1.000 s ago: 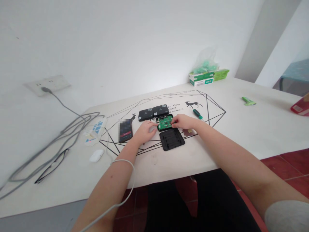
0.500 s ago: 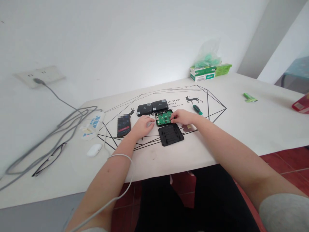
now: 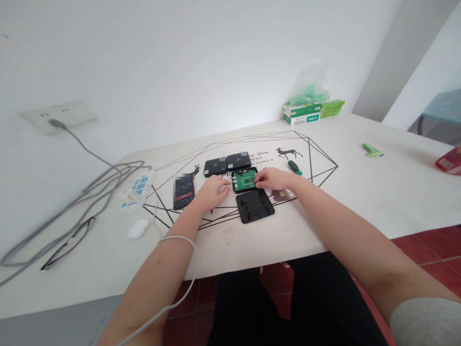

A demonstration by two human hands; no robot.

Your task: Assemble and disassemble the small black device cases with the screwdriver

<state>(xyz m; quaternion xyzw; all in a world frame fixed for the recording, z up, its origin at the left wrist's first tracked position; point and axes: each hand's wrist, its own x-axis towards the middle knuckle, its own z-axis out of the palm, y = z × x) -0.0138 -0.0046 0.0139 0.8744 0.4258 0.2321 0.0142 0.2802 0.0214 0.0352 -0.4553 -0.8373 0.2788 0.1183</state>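
Note:
A green circuit board (image 3: 244, 179) lies in an open black plastic case (image 3: 236, 190) at the middle of the table. My right hand (image 3: 273, 179) is closed at the board's right edge, thumb and fingertips pinched there; the exact contact is hard to see. To the left of the case, my left hand (image 3: 215, 191) rests low over the table with its thumb apart from loosely curved fingers, and nothing shows in it. Nearest me lies the loose black cover (image 3: 255, 205), inner side up. Behind the case sit two closed black boxes, the left box (image 3: 215, 166) and the right box (image 3: 238, 161).
A green-and-black screwdriver (image 3: 294, 167) lies beyond my right wrist. Left are a phone (image 3: 183, 191), a white earbud case (image 3: 139, 228), glasses (image 3: 68, 244) and a grey cable (image 3: 97, 218). A thin white cable (image 3: 194, 259) crosses my left forearm. Green boxes (image 3: 302, 110) stand at the wall.
The view has shifted slightly, so the table sits a little lower in it. Both hands keep nearly the same places by the circuit board.

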